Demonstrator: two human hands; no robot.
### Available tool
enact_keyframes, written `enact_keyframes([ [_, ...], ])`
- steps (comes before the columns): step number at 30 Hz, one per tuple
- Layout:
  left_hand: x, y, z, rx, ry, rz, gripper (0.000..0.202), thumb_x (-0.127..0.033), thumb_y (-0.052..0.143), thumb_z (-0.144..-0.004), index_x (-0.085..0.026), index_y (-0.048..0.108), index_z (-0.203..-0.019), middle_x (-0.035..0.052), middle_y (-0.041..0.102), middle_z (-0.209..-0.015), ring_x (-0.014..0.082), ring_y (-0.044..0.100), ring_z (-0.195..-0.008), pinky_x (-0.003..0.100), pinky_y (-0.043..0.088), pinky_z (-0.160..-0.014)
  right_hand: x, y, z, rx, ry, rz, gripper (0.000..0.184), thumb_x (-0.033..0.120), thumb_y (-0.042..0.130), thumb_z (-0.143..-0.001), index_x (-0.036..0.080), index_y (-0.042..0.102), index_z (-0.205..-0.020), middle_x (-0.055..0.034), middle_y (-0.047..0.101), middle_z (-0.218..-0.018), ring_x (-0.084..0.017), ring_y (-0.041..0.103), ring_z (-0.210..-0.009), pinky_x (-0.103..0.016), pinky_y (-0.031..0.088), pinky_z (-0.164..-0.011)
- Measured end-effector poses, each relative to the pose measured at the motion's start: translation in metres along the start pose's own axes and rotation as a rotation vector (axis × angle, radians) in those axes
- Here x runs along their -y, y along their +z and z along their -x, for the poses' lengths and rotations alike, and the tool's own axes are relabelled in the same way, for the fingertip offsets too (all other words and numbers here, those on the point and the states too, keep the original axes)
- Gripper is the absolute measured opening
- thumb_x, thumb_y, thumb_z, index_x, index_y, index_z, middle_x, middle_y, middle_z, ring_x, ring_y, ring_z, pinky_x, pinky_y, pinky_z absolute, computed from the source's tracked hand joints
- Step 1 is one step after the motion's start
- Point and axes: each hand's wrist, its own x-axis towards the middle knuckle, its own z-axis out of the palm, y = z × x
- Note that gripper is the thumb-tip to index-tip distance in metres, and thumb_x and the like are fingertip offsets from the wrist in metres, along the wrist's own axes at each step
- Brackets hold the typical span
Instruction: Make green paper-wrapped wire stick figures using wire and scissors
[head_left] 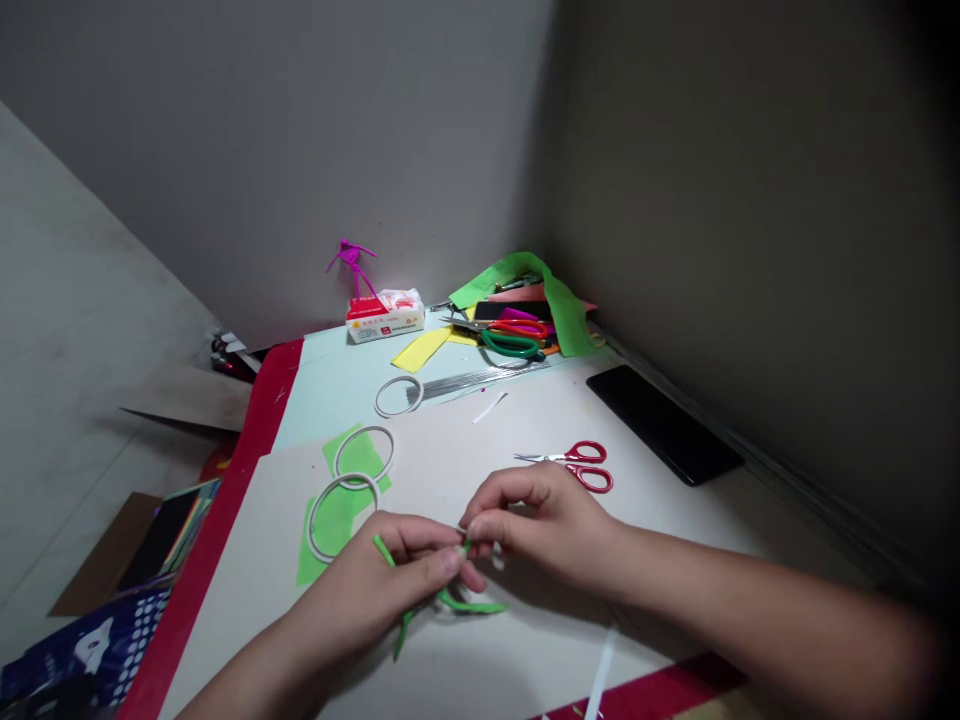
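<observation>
The green paper-wrapped form sat between my hands, just above the table, and closer to the left. My left hand gripped its middle between thumb and fingers, hiding where its thin strands joined. One strand poked up and left over my knuckles, one hung down toward me, and the longest ran rightward, roughly crosswise, below my other hand. My right hand came from the upper right, fingertips pinched at its short upper end; whether the pale sliver there belonged to it, I couldn't tell.
</observation>
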Motion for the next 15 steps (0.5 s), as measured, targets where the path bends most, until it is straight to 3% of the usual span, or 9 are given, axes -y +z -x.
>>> enact_keyframes([
  [3,-0.001,0.002,-0.001,-0.050,0.005,-0.011,0.025,-0.037,0.066,-0.081,-0.016,0.075,-0.071,0.0078,0.070,-0.071,0.0180,0.058,-0.069,0.028,0.041,-0.068,0.013,-0.012,0.001,-0.101,-0.237,0.346,0.023,0.033,0.064,-0.083,0.018,0.069,-0.100,-0.0040,0.072,-0.082,-0.015,0.065,-0.073,-0.026,0.048,-0.068],
  [5,-0.001,0.001,0.001,-0.084,0.015,0.001,0.024,-0.036,0.067,-0.081,-0.016,0.074,-0.069,0.0062,0.068,-0.069,0.0156,0.055,-0.066,0.026,0.039,-0.066,0.026,-0.030,0.004,-0.158,-0.323,0.739,0.021,0.030,0.055,-0.090,0.018,0.070,-0.093,-0.0061,0.072,-0.084,-0.016,0.064,-0.077,-0.028,0.045,-0.070],
  [7,0.000,-0.002,0.003,-0.128,0.029,0.042,0.023,-0.035,0.067,-0.081,-0.016,0.074,-0.067,0.0057,0.068,-0.069,0.0153,0.055,-0.068,0.026,0.039,-0.067,0.036,-0.051,0.009,-0.221,-0.216,1.119,0.019,0.025,0.053,-0.089,0.018,0.071,-0.085,-0.0060,0.070,-0.079,-0.017,0.061,-0.071,-0.028,0.041,-0.064],
  [9,0.001,-0.005,0.003,-0.196,0.039,0.117,0.020,-0.034,0.069,-0.079,-0.017,0.074,-0.070,0.0054,0.068,-0.069,0.0164,0.057,-0.073,0.026,0.040,-0.068,0.038,-0.068,0.018,-0.268,0.009,1.394,0.020,0.016,0.052,-0.085,0.019,0.070,-0.074,-0.0065,0.068,-0.077,-0.018,0.060,-0.068,-0.028,0.035,-0.057],
  [11,0.001,-0.009,0.003,-0.274,0.041,0.182,0.016,-0.033,0.072,-0.076,-0.018,0.075,-0.072,0.0052,0.069,-0.068,0.0174,0.058,-0.075,0.026,0.041,-0.068,0.031,-0.078,0.027,-0.246,0.161,1.493,0.023,0.015,0.051,-0.084,0.018,0.069,-0.070,-0.0079,0.067,-0.078,-0.019,0.060,-0.068,-0.028,0.032,-0.054],
  [15,0.001,-0.012,0.001,-0.411,0.092,0.201,0.015,-0.032,0.075,-0.073,-0.017,0.076,-0.072,0.0040,0.068,-0.071,0.0154,0.057,-0.072,0.025,0.042,-0.066,0.009,-0.081,0.038,-0.194,0.258,1.521,0.025,0.017,0.048,-0.086,0.020,0.071,-0.078,-0.0074,0.065,-0.081,-0.018,0.060,-0.068,-0.028,0.028,-0.052],
])
